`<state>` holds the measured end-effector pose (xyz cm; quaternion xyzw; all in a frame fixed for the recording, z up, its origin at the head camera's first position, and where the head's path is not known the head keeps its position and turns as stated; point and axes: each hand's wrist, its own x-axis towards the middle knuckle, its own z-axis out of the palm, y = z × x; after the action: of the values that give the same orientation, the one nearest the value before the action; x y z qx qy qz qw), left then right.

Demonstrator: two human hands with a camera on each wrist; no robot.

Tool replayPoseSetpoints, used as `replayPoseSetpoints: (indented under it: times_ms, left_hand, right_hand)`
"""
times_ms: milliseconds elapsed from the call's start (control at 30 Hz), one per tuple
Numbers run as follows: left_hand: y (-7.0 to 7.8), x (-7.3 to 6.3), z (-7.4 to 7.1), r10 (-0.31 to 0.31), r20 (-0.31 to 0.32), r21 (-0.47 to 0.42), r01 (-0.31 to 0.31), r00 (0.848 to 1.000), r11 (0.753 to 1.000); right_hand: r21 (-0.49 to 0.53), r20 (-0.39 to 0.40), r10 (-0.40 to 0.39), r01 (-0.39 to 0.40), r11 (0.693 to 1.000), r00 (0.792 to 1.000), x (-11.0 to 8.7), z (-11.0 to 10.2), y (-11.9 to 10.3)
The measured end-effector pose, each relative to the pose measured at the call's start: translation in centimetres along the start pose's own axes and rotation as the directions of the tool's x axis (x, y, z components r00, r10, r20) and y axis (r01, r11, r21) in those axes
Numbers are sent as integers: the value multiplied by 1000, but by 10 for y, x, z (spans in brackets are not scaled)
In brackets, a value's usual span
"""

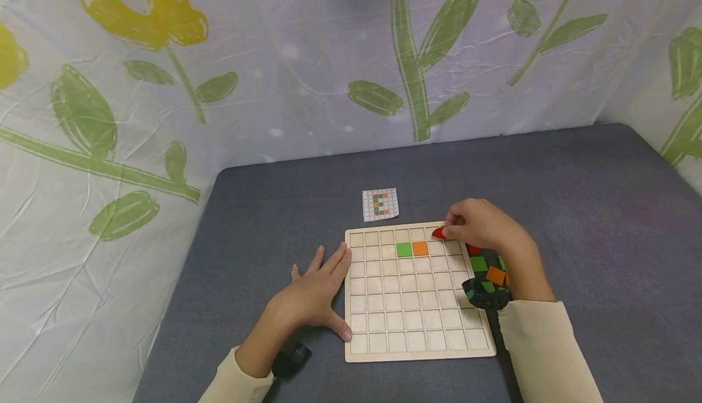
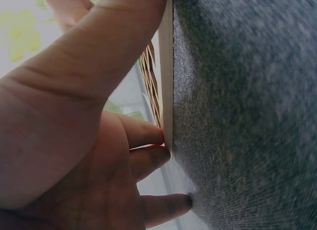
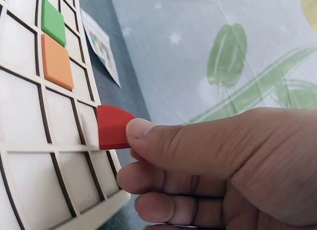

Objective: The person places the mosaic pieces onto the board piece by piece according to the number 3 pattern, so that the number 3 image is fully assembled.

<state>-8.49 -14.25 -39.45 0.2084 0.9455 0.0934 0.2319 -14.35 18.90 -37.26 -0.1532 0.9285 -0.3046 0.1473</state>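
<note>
My right hand (image 1: 485, 225) pinches a red quarter-circle tile (image 3: 113, 128) between thumb and fingers, close over the top right squares of the wooden grid board (image 1: 421, 356). A green square tile (image 1: 403, 249) and an orange square tile (image 1: 420, 249) lie side by side in the second row. Along the board's left edge, my left hand (image 1: 312, 296) is spread, its thumb near the lower corner and fingertips near the upper one. In the left wrist view, two fingertips (image 2: 157, 137) touch the board's side.
Behind the board lies a small paper card (image 1: 380, 205) printed with a coloured grid pattern. Loose green, orange and red tiles (image 1: 496, 275) are piled beside the board's right edge, partly hidden by the right wrist. A flowered curtain (image 1: 307, 74) hangs behind the grey table (image 1: 263, 220).
</note>
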Motion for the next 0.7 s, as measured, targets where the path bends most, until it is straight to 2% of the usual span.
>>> replayPoseSetpoints:
  times_ms: [267, 467, 700]
  left_hand:
    - [-2, 1, 2, 9, -6, 0, -9, 1000, 1000]
    - [-3, 0, 3, 36, -18, -10, -36, 999, 999]
    - [-3, 0, 2, 34, -18, -11, -34, 999, 999]
  right_hand:
    - [15, 16, -55, 55, 998, 998, 5, 8, -10]
    - [-19, 4, -101, 101, 995, 995, 10, 16, -15]
    - [-48, 2, -134, 133, 990, 991, 14, 22, -21]
